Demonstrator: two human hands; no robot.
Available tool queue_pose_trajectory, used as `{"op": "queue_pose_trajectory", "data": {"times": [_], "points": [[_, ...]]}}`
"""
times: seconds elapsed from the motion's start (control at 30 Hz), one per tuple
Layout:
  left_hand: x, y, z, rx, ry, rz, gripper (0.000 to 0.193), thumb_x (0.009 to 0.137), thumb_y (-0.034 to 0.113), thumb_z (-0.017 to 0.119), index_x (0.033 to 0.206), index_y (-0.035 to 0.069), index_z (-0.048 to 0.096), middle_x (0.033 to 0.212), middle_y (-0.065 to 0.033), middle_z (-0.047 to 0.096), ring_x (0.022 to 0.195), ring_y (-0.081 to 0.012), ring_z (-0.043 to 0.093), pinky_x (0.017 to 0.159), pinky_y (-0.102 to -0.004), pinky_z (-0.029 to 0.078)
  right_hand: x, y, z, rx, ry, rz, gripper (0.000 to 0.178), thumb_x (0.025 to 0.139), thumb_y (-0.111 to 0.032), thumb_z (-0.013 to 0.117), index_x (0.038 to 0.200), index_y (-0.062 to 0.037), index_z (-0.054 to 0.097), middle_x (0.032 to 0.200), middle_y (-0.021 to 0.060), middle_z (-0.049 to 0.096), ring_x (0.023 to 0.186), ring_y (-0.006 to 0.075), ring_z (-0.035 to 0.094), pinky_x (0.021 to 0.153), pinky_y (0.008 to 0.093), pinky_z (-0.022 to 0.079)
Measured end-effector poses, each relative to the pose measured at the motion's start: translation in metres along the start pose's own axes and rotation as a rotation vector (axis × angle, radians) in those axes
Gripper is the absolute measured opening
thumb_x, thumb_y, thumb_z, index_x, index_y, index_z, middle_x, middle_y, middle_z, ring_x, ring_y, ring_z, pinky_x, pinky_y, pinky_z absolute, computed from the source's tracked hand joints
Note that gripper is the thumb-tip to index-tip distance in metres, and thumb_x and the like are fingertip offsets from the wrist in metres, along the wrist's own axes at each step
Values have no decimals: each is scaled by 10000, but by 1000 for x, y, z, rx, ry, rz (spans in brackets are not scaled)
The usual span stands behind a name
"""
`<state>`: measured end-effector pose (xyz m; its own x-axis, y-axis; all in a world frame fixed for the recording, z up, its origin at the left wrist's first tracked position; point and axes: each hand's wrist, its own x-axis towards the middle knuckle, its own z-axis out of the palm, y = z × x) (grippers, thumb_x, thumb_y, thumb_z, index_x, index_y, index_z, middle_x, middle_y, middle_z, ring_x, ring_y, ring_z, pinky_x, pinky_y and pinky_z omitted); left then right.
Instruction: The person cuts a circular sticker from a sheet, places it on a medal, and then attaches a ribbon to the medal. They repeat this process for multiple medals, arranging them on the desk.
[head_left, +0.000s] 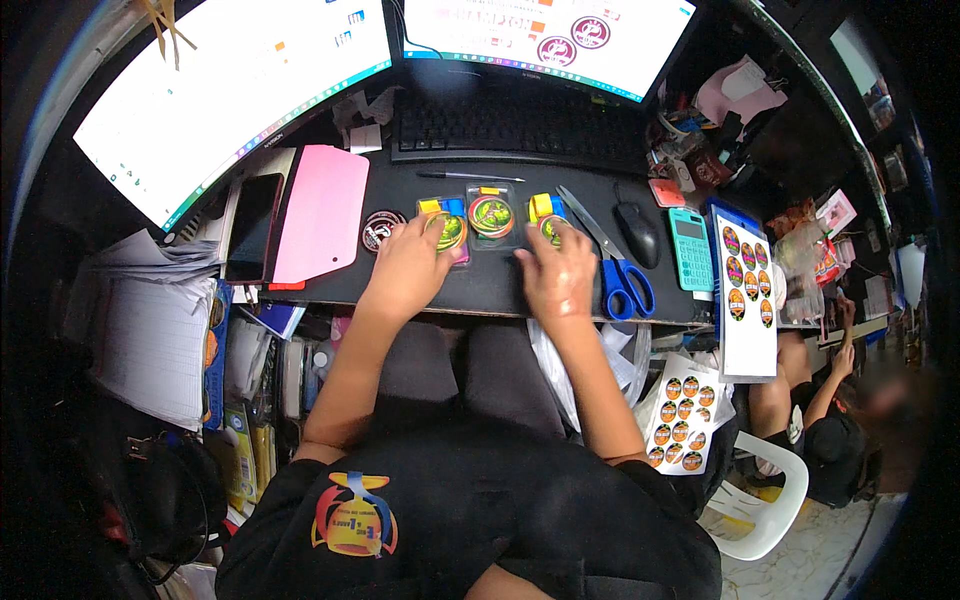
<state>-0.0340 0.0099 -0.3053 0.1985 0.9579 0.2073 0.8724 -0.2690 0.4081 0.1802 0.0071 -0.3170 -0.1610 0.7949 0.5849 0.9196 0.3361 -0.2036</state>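
Observation:
Three small clear plastic packs, each with a round green-and-red sticker and yellow or blue parts, sit in a row on the black desk [480, 277]. My left hand [408, 262] has its fingers and thumb about the left pack [452, 230], partly covering it. At the right end, my right hand [560, 270] grips another pack [548, 210], its lower part hidden by the fingers. Between my hands stands the middle pack [491, 216], touched by neither. A round dark sticker [381, 230] lies beside my left fingers. Blue-handled scissors [612, 255] rest just right of my right hand.
Behind the packs are a pen [470, 177] and a keyboard [520, 128]. A pink folder [322, 215] and phone [255, 228] lie left; a mouse [637, 230], calculator [690, 250] and sticker sheet [747, 300] lie right. Another person [835, 440] sits far right near a white chair [765, 500].

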Motion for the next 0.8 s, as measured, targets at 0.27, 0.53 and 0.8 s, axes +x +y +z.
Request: {"op": "queue_pose_trajectory", "data": {"times": [0.27, 0.53, 0.8], "points": [[5, -18, 0, -334, 177, -124, 330, 910, 84, 465, 1196, -53, 556, 1064, -263, 592, 963, -411, 580, 885, -452, 460, 12, -85, 28, 112, -244, -6, 562, 677, -419, 765, 1006, -3, 579, 966, 171, 559, 951, 319, 523, 750, 435, 416], [48, -38, 5, -235, 96, -36, 360, 930, 130, 444, 1231, -43, 540, 1100, -270, 610, 988, -405, 615, 900, -409, 465, -8, -82, 31, 80, -53, -53, 468, 728, -362, 714, 983, -4, 556, 1019, 185, 567, 938, 306, 514, 743, 431, 378], [27, -23, -12, -307, 58, -183, 372, 937, 215, 472, 1213, -15, 568, 1058, -236, 638, 1012, -352, 622, 885, -401, 472, -15, -45, 18, 246, 118, -61, 164, 843, -148, 633, 936, -15, 612, 738, 128, 610, 656, 289, 554, 612, 398, 418]]}}
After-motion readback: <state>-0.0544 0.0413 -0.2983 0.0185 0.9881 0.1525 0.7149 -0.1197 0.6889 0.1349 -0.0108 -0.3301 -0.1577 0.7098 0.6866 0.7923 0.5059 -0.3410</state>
